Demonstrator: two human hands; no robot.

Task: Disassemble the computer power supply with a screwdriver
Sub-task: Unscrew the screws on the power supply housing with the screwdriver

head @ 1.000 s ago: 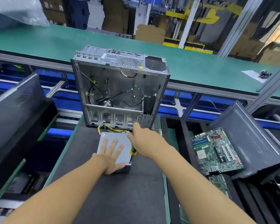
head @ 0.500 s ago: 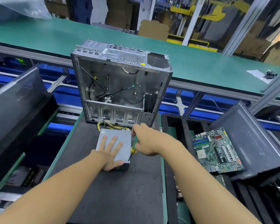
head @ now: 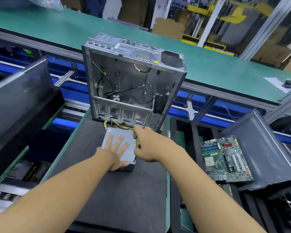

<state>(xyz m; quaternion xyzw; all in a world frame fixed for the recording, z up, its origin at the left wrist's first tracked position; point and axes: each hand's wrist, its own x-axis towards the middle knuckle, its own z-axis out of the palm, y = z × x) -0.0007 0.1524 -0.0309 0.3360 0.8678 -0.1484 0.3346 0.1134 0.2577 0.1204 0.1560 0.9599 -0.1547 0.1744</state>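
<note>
A long green surface [head: 208,52] crosses the factory room behind a dark-matted tabletop [head: 124,190], where an open computer case [head: 133,78] stands upright. Just before it lies the grey power supply [head: 120,132] — the left hand [head: 115,153] spread flat on top, grasping nothing — while the right hand [head: 148,147] grips a yellow-handled screwdriver [head: 137,143], tip at its near right corner

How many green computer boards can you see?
2. One big board lies at the right; a second board peeks out just below it. More may be hidden.
</note>
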